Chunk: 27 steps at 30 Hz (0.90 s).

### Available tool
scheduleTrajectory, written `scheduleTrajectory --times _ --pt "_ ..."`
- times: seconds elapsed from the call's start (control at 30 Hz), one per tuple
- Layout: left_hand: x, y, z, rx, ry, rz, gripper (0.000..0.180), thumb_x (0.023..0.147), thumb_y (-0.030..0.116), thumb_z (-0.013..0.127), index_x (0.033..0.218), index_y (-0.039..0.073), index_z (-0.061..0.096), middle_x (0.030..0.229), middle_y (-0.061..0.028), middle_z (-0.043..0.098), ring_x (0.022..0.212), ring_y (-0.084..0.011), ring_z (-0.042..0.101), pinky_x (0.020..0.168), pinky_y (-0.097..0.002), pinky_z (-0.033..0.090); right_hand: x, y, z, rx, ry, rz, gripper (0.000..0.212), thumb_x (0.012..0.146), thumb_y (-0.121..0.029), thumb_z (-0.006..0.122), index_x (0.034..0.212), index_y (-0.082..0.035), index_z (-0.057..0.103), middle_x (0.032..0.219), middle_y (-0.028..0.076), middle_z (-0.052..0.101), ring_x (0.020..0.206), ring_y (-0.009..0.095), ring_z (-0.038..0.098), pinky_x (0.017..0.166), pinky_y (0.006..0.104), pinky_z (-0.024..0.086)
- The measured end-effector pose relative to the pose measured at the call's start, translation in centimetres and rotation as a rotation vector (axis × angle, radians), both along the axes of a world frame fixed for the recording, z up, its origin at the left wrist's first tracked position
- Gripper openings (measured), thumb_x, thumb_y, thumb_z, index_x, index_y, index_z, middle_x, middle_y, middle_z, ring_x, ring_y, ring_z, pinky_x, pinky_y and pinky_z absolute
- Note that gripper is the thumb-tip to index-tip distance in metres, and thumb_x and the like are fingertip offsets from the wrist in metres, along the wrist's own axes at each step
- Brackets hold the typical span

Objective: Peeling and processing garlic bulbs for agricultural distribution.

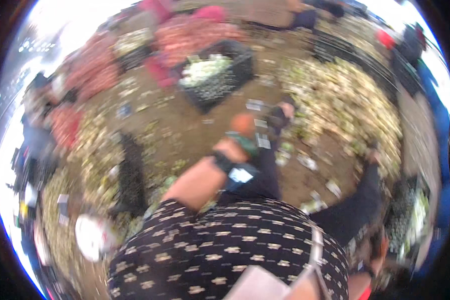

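Observation:
My left hand (230, 147) reaches forward over my left leg (262, 175), with a dark band (224, 162) on the wrist. A green and an orange patch show at the fingers, too smeared by motion to tell whether it holds something. At the lower right, my right hand (379, 252) hangs low beside my right leg (352, 205); its fingers are blurred. A black crate (217, 85) ahead holds pale green-white vegetables (205, 70). Another black crate (410, 225) with long pale greens stands beyond my right hand.
Loose trimmings heap up at the right (345, 100) and cover the ground at the left (95, 170). Filled pink-red sacks (190, 37) lie at the back. A dark crate (130, 172) and a white round container (92, 237) stand at the left. Other people (37, 115) are at the edges.

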<state>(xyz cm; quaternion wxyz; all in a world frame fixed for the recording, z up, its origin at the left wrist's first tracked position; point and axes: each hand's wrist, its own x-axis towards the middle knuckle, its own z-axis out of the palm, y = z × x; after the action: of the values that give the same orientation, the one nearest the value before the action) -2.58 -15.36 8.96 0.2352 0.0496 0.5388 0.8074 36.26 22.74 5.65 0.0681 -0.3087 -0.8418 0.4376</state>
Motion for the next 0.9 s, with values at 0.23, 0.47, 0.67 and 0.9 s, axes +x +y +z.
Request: scheduleTrajectory --times 0.23,0.47,0.67,0.9 --pt "-4.5 -4.2 1.4 0.201 -0.046 0.152 0.019 0.087 0.024 0.054 0.089 0.005 0.059 0.068 -0.0001 0.054 0.054 -0.0061 0.047 0.042 -0.0188 0.036 4.3 5.6 -2.4 0.587 0.021 0.032 0.037 0.082 -0.02 0.055 0.113 0.0 0.053 0.1 0.013 0.06 0.091 0.026 0.056 0.074 0.0342 0.046" --pt "-2.8 -7.2 1.1 0.208 -0.063 0.25 0.027 0.088 0.029 0.052 0.097 0.005 0.059 0.073 -0.0013 0.056 0.051 -0.0072 0.041 0.046 -0.0229 0.037 3.1 -0.8 0.9 -0.201 0.169 -0.453 0.039 0.087 -0.028 0.051 0.112 0.001 0.054 0.088 0.008 0.061 0.076 0.015 0.056 0.067 0.027 0.045" --pt "-2.6 -8.1 2.7 0.178 0.019 0.273 0.028 0.088 0.029 0.051 0.1 0.004 0.057 0.072 -0.0005 0.053 0.05 -0.0063 0.038 0.046 -0.0221 0.035 4.6 -1.2 0.3 -0.347 0.234 -0.603 0.036 0.087 -0.03 0.051 0.111 -0.003 0.055 0.091 0.005 0.06 0.075 0.013 0.057 0.066 0.026 0.046" --pt "-3.9 -10.3 4.0 0.115 0.105 0.316 0.035 0.09 0.03 0.047 0.109 0.001 0.054 0.072 -0.0027 0.054 0.049 -0.0073 0.037 0.046 -0.0233 0.035 2.7 0.1 0.9 0.103 0.25 -0.295 0.033 0.087 -0.026 0.051 0.111 -0.002 0.054 0.082 0.003 0.057 0.071 0.01 0.054 0.064 0.0252 0.046"
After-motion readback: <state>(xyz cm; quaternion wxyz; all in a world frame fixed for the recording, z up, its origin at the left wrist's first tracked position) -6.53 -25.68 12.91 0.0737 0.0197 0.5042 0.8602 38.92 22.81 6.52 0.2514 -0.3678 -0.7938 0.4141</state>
